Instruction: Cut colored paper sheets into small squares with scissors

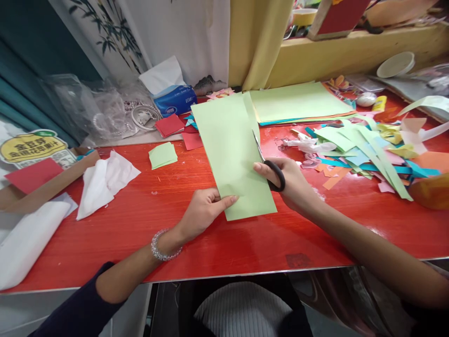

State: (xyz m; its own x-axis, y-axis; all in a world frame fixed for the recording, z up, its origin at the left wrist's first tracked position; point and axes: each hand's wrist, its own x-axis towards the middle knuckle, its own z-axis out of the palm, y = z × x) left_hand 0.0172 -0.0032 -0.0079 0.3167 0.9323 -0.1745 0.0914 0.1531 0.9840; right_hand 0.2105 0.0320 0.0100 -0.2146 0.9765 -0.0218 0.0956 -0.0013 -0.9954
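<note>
A light green sheet of paper is held up over the red table, tilted toward me. My left hand pinches its lower left edge, thumb on top. In my right hand is a pair of scissors with black handles, its fingers through the loops. The blades lie along the sheet's right side and point away from me; a narrow strip of the paper stands off to the right of the blade tip. Part of the lower blade is hidden by the paper.
On the red table, green paper squares and red squares lie at left. A stack of coloured sheets lies behind. Paper scraps heap at right. A tissue pack and a cardboard tray stand at left.
</note>
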